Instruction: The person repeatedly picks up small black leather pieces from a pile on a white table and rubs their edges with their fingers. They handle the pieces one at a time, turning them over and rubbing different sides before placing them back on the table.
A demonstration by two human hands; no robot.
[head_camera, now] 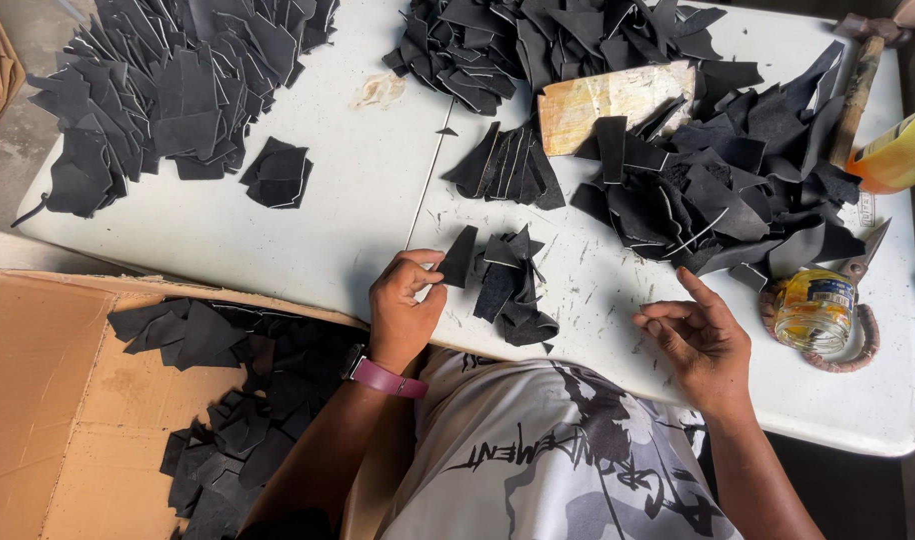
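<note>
My left hand (406, 305) pinches a small black leather piece (459, 257) at the near edge of the white table (358, 200). Right beside it lies a small heap of black cut pieces (516, 290). My right hand (700, 338) hovers over the table to the right, fingers loosely curled and holding nothing. A purple strap sits on my left wrist.
Large piles of black pieces cover the far left (168, 90), the far middle (538, 40) and the right (728, 180). A wooden block (613, 100), a glass jar (816, 310) on a ring, scissors (868, 255) and a yellow bottle (903, 150) stand right. A cardboard box (58, 400) with black scraps sits lower left.
</note>
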